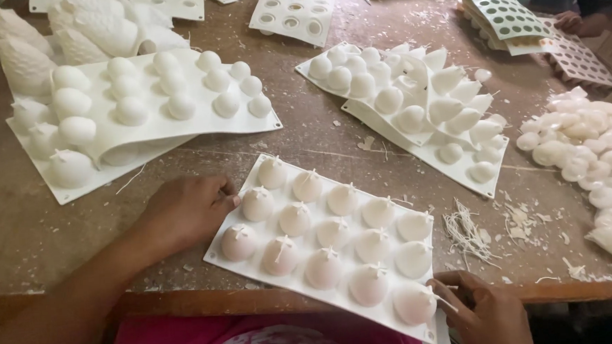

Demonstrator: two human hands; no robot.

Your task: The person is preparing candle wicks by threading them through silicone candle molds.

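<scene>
- Pressing down on the near-left edge of the white mold tray [324, 244] with the left hand [186, 212], fingers curled, thumb tip touching the tray rim just beside the first bump.
- Pinching a thin white wick [444, 301] with the right hand [491, 312], fingertips closed tight on it, at the near-right corner of the same tray.
- Poking out of the last bump [414, 304], that wick, right next to the right hand, nearly touching it.
- Lying long-ways from up-left to down-right, this tray, with one end by the left hand and the other end by the right hand.
- Sitting closer to the right hand than the left, the corner bump; well away from the left hand, across the whole tray.
- Sticking up from most of the other bumps, little wick ends, off to the left of the right hand's pinch.
- Resting just past the right hand, a small heap of cut wick bits [466, 233] on the brown table [304, 141].
- Lying farther off beyond the left hand, a second tray of round bumps [149, 103]; beyond the right hand, a stack of pointy-bump trays [414, 103] and a pile of loose white candles [591, 150].
- Showing at the far right corner, another person's hand [569, 22] by some flat trays with holes [503, 8].
</scene>
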